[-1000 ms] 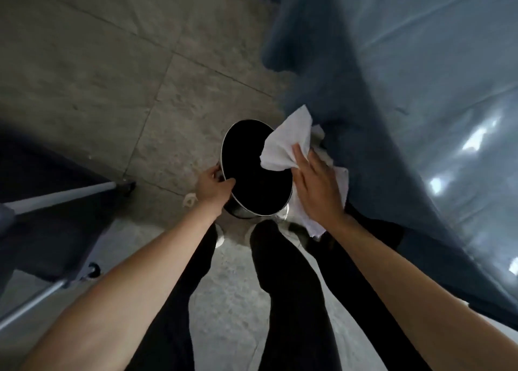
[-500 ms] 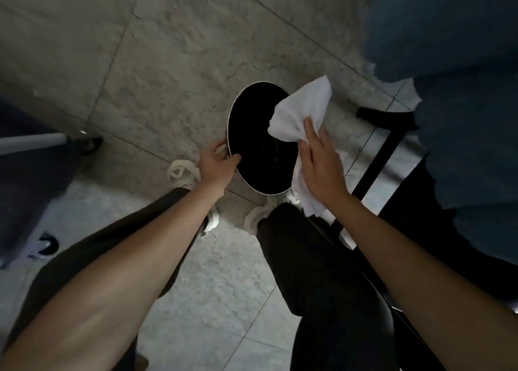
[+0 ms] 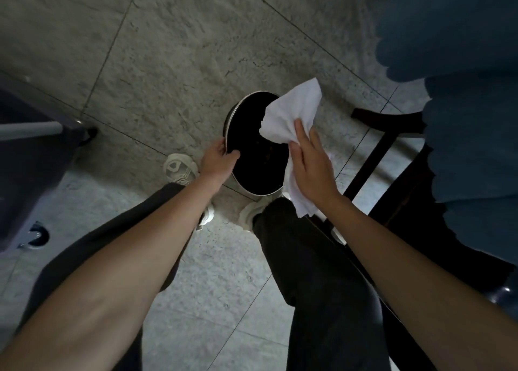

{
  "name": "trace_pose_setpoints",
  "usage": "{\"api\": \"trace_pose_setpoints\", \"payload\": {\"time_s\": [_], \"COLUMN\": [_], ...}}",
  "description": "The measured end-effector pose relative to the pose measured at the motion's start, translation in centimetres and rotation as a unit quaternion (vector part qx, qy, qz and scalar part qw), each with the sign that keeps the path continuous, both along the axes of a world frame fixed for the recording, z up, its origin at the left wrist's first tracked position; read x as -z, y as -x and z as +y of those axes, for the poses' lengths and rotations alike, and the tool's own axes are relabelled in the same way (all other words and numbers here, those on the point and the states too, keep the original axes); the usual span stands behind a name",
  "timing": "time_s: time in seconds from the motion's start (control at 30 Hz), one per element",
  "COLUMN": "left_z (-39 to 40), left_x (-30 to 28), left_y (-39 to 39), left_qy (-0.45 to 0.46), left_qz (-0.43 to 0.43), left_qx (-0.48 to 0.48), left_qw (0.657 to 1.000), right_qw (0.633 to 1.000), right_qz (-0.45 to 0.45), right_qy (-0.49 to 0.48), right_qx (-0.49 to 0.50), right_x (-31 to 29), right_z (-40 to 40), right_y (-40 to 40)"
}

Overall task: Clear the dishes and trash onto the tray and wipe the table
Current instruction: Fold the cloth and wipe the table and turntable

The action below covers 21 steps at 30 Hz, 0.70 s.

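- My left hand (image 3: 217,160) grips the near-left rim of the round black tray (image 3: 256,146), thumb curled over onto its dark face, fingers hidden behind the edge.
- I hold the tray tilted up off the floor, its black face turned toward the camera, with a thin pale metal band showing along the left rim.
- My right hand (image 3: 314,166) clutches a white cloth (image 3: 294,112); the fingers lie fairly long over the bunched fabric and the thumb presses it in from the left.
- The cloth fans upward past the tray's upper-right rim, and another part hangs below my palm beside the tray's right edge.
- I can see the cloth overlapping the tray's right side; whether it actually touches the surface there I cannot tell.
- Faint specks show on the tray's black face, too small for me to identify.
- Below the tray are my dark trousers (image 3: 316,272) and pale sneakers (image 3: 179,167), standing on a grey stone-tiled floor (image 3: 168,48).
- To the right hangs a blue tablecloth (image 3: 462,118), with a dark chair frame (image 3: 375,157) just beside it.
- At the left edge sits a dark cart (image 3: 30,160) with a grey bar and a caster wheel near the floor.
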<state>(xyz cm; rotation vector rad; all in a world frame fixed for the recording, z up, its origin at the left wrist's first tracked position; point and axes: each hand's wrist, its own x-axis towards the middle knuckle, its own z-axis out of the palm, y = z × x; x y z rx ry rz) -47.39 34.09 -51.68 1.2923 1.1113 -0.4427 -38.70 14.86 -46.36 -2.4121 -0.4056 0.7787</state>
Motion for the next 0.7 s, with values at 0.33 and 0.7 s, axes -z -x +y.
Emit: {"api": "trace_pose_setpoints", "payload": {"time_s": [0.33,0.7], "left_z": [2.3,5.1], "left_x": [-23.4,-46.9], "left_y": [-3.1,-2.2], "left_qy": [0.241,0.079], "left_qz": [-0.148,-0.216], "left_qx": [-0.129,-0.019], "left_qw": [0.951,0.973], "right_qw": [0.999,0.989], "right_qz": [-0.02,-0.034], "right_qy": [-0.041,-0.141], "right_qx": [0.003,0.02], "right_x": [-18.4,-39.4], "right_z": [4.2,6.9], "right_y": [1.1,3.2]}}
